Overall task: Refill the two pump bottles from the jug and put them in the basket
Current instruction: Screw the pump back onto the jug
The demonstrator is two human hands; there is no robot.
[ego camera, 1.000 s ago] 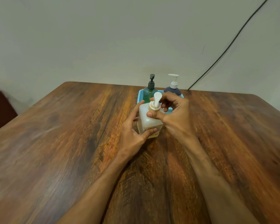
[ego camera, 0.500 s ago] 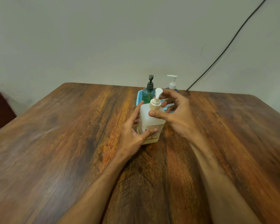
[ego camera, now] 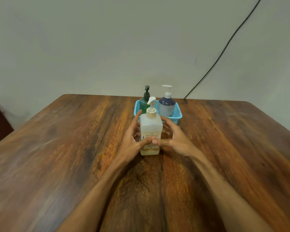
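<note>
Both bottles (ego camera: 167,104) sit in the basket (ego camera: 177,117), centre frame; left hand (ego camera: 132,139) and right hand (ego camera: 174,139) clasp the jug (ego camera: 151,131). Next, probably set it aside.

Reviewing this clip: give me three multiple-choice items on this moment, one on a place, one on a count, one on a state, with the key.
1. Where does the blue basket sit?
A. Behind the white jug
B. On the floor
C. At the table's near edge

2. How many pump bottles stand in the basket?
A. None
B. Two
C. Four

3. How is the white jug?
A. Lying on its side
B. Upright, pump on
C. Upside down

Key:
1 A, it shows past the jug, toward the wall.
2 B, the green bottle and the dark blue bottle.
3 B, it stands on the table between the left hand and the right hand.
</note>
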